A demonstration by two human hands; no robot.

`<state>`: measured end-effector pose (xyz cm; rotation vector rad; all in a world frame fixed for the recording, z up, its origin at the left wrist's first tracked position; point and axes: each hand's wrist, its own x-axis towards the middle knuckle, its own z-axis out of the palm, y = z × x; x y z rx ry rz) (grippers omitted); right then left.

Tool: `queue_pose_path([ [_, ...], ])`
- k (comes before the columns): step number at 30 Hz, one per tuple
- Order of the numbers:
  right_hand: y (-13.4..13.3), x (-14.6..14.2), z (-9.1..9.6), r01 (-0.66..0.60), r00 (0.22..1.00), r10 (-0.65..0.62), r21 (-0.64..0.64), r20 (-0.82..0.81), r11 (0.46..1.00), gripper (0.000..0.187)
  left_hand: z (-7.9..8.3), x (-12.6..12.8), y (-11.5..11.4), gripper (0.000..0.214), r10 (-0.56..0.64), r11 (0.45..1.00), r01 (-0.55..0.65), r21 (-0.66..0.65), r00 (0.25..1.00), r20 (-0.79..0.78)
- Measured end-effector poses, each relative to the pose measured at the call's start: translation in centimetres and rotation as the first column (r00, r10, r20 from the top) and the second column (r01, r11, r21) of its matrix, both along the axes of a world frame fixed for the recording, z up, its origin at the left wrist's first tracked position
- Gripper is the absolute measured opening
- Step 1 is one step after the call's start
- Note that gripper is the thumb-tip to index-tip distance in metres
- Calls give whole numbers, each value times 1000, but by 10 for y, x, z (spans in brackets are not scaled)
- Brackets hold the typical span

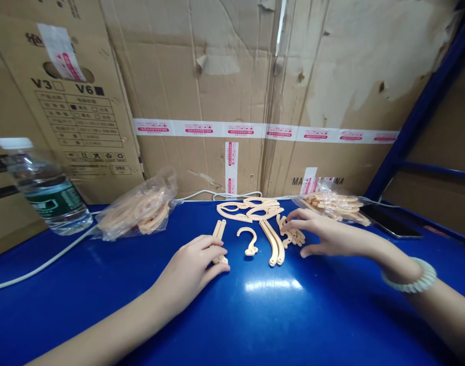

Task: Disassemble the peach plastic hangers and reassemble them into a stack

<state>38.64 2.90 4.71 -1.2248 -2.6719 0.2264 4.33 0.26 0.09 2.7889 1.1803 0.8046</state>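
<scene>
Straight bars (219, 230) of beige plastic (two slim strips lying side by side) sit near the middle of the blue worktop (270, 315). Their lower ends are hidden under the left hand (192, 267). That hand's grip is narrow, with the fingers curled over the strips and the thumb closing from below, so it pinches them. How far the strips run under the palm cannot be seen.

The right hand (326, 238) lies low and loosely spread, its grip wide and holding nothing. Its fingertips (289, 217) touch a small cluster of hook pieces (293, 237), partly covered by the hand, so their number is hard to tell. A pale bead bracelet (411, 279) circles that wrist.

Between the hands lie a single hook (249, 239) and a pair of curved arms (274, 243), apart from each other. Behind them is a loose pile of hanger parts (248, 208), overlapping too much to sort out.

A clear bag of parts (135, 211) lies on the left and another bag (337, 203) on the right. A water bottle (45, 190) stands blurred at the far left, and a white cable (45, 262) runs off the edge. A dark phone (388, 221) lies flat at the right, and cardboard boxes (236, 81) wall the back.
</scene>
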Motion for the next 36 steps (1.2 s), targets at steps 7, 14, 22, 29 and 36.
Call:
queue_pose_path([
  [7, -3, -2, -5, 69, 996, -62, -102, 65, 992, 53, 0, 0, -1, 13, -13, 1000, 13, -1, 1000, 3],
  [14, -1, -4, -6, 13, 999, -10, -109, 31, 994, 42, -1, 1, -1, 13, -11, 1000, 11, 9, 1000, -5],
  [22, 1, -5, -3, 68, 996, -62, -87, 62, 994, 32, -2, 1, 0, 13, -1, 1000, 1, 26, 1000, -2],
  [29, -1, -2, -7, 69, 996, -67, -43, 51, 997, 40, -2, 1, -1, 18, 31, 999, -30, 17, 999, -17],
  [36, -2, -5, -6, 85, 995, -88, 59, 42, 995, 43, -1, 2, -2, 21, 37, 999, -37, 1, 999, 19],
])
